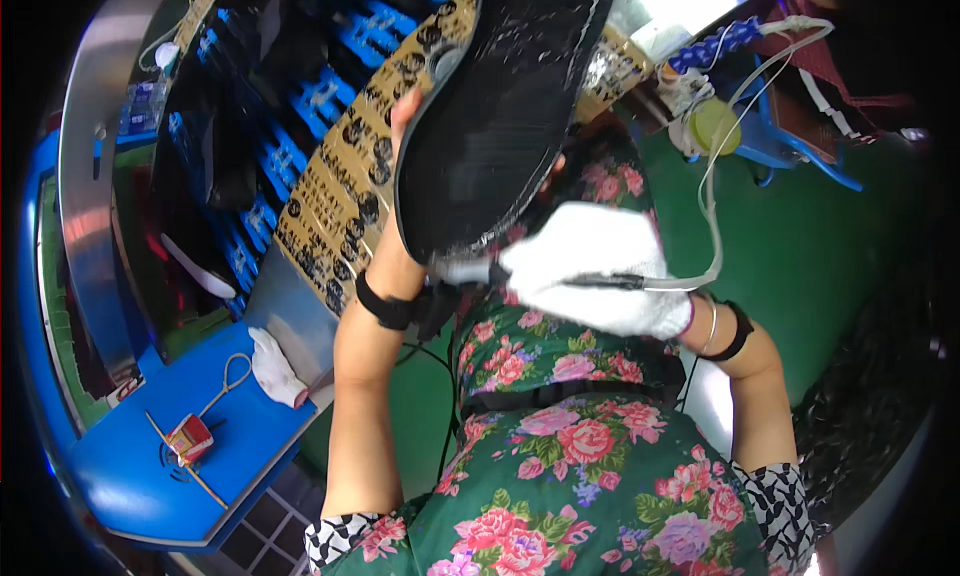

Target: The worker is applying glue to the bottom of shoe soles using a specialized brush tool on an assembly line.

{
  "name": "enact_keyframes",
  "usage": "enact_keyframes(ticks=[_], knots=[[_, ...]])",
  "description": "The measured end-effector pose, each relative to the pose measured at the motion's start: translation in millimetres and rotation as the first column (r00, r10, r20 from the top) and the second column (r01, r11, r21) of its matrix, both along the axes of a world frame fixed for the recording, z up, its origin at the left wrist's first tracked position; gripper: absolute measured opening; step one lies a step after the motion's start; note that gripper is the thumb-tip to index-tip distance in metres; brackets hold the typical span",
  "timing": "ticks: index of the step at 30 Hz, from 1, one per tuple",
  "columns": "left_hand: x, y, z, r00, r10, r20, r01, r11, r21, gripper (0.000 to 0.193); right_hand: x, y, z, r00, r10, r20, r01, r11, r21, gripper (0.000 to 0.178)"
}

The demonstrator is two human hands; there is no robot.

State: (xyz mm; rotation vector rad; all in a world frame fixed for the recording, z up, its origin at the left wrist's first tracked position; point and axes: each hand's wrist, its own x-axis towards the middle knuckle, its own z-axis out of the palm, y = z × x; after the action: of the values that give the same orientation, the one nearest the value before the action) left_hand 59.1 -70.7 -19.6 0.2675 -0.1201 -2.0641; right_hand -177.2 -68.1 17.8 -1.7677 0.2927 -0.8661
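My left hand (403, 113) is bare and holds up a long black shoe sole (490, 126). Its fingertips show at the sole's left edge, while the rest of the hand is hidden behind it. A wet-looking, shiny line runs along the sole's rim. In a white knitted glove, my right hand (600, 266) is closed around a slim dark-handled tool (498, 274) with a pale tip, which I cannot name for certain. The blurred tip lies close to the sole's lower end; whether they touch I cannot tell. A thin grey tube (712, 216) trails from the tool's back end.
At the left, a blue table (110, 476) carries a loose white glove (275, 368) and a small red box (188, 439). Behind the sole, a rack with blue holders (325, 96) runs beside a tape-covered edge (330, 216). A blue stool-like frame (765, 141) stands far right.
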Motion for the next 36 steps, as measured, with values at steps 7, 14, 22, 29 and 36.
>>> enact_keyframes(ticks=[7,14,22,29,36], knots=[[-25.1,9.0,-1.7,0.944,0.324,0.059,-0.330,0.928,0.175,0.098,-6.5,-47.4,13.7,0.990,-0.133,-0.050,0.141,0.966,0.217,0.015],[-35.6,37.6,-10.2,0.994,0.003,-0.107,0.006,0.996,0.089,0.112,-26.0,-142.7,29.8,0.869,-0.485,0.099,0.467,0.736,-0.491,0.014],[-23.9,47.6,-13.8,0.976,0.141,-0.167,-0.122,0.985,0.121,0.106,-7.8,-65.2,29.6,0.956,-0.277,0.095,0.277,0.749,-0.601,0.016],[-18.0,35.3,-8.7,0.980,-0.043,-0.194,0.036,0.999,-0.041,0.106,-4.8,-79.3,32.5,0.930,-0.351,0.107,0.309,0.590,-0.746,0.029],[-15.0,17.4,14.5,0.982,0.180,-0.056,-0.188,0.963,-0.191,0.111,11.4,-7.5,10.1,0.968,-0.216,0.127,0.251,0.825,-0.507,0.036]])
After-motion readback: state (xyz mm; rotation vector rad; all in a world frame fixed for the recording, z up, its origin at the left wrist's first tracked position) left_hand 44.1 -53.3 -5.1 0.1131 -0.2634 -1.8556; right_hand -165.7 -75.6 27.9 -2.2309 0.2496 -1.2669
